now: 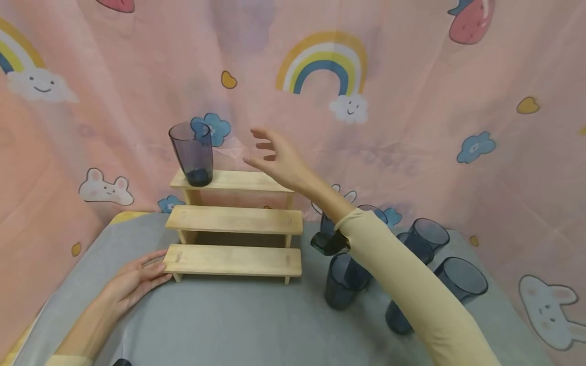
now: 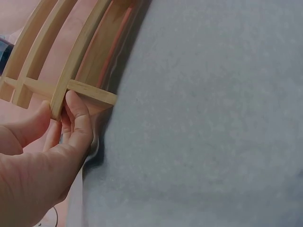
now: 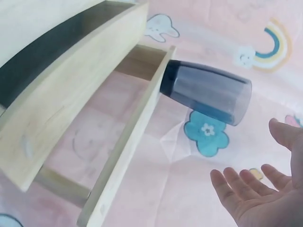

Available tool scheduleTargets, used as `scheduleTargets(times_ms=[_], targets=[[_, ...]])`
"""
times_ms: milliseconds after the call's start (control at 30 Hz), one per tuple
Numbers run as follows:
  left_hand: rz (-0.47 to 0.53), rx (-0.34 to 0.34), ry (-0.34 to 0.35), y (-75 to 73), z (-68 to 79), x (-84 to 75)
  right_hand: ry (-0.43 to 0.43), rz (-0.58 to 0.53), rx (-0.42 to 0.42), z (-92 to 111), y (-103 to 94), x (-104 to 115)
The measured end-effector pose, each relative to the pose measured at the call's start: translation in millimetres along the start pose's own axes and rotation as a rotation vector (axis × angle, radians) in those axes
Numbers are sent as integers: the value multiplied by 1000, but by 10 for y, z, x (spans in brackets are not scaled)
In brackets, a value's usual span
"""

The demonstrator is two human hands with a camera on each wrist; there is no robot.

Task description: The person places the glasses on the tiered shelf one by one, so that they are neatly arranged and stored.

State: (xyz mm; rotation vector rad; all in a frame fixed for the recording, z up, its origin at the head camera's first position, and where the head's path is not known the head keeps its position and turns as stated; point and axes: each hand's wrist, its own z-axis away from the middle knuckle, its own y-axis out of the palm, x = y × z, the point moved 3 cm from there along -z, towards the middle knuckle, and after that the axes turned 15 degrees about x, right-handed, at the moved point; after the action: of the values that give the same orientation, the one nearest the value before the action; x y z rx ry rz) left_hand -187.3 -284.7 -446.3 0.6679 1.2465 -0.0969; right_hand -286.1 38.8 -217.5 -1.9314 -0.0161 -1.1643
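A dark clear glass stands upright, mouth up, at the left end of the top step of a three-step wooden stand. Its long axis runs vertical, and it widens from base to rim. From the right hand the glass lies to the left, with a gap between them and the fingers pointing towards it; from the left hand it lies up and farther back, so the right hand is the nearer. The right hand hangs in the air above the right part of the top step, thumb and fingers well parted, with nothing in its hold. The left hand pinches the left end of the bottom step, thumb on one face and fingers on the other. To the right of the stand, more dark glasses stand close together on the grey-covered bench, some partly hidden behind the right sleeve. A pink printed cloth hangs behind it all.
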Motion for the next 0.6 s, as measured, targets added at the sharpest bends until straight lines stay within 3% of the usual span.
scheduleTargets(times_ms=[300, 600], targets=[[11, -24, 5, 23, 13, 14, -23, 55, 4, 576, -162, -67], [-6, -36, 18, 27, -11, 7, 57, 113, -30, 1007, -366, -324]])
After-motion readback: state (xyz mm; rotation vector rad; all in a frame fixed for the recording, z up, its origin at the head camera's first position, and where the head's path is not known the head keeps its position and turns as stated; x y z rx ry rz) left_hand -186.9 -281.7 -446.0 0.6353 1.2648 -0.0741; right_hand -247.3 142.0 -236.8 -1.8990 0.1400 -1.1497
